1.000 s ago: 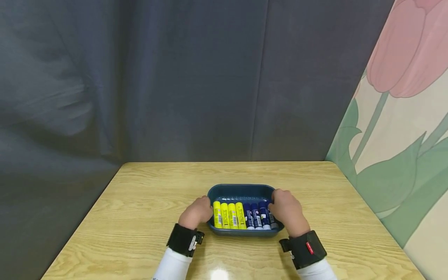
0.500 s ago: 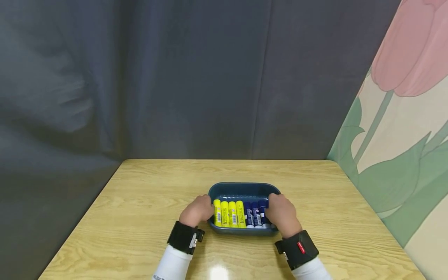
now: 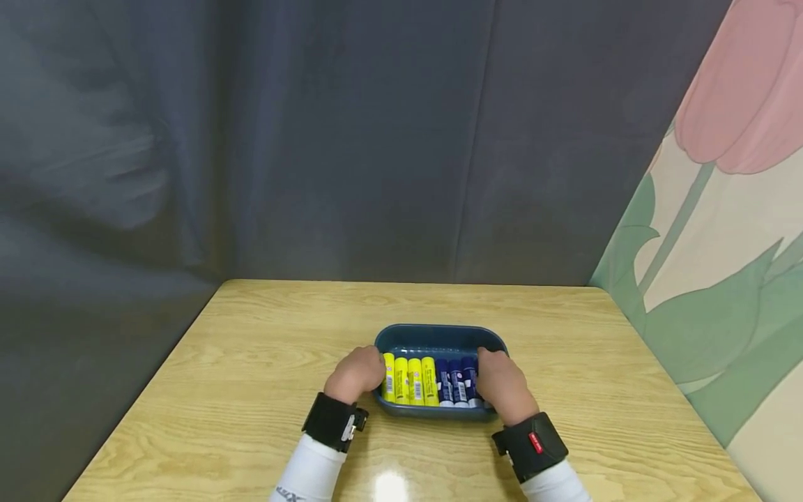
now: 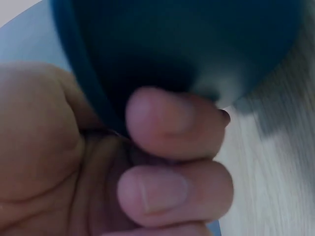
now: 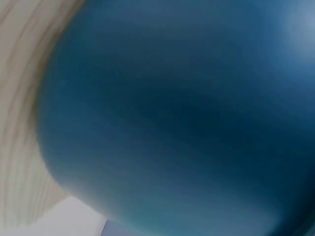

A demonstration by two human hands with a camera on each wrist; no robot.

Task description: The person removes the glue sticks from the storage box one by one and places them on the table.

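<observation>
A dark blue oval-cornered tray (image 3: 433, 413) holds a row of glue sticks: several yellow ones (image 3: 401, 382) on the left, several dark blue ones with white ends (image 3: 459, 383) on the right. My left hand (image 3: 356, 373) grips the tray's left end. In the left wrist view its curled fingers (image 4: 172, 123) lie against the tray wall (image 4: 147, 39). Over the tray's right end is my right hand (image 3: 504, 385), covering the rightmost blue stick. Its fingertips are hidden, so what they hold is unclear. Only the tray's outer wall (image 5: 172, 123) fills the right wrist view.
The tray stands on a light wooden table (image 3: 263, 348). A dark grey curtain (image 3: 351, 139) hangs behind and to the left. On the right is a wall painted with tulips (image 3: 734, 230).
My right hand has moved left and inward, covering the rightmost blue stick that showed earlier. The left hand keeps its hold on the tray. The head view has shifted slightly.
</observation>
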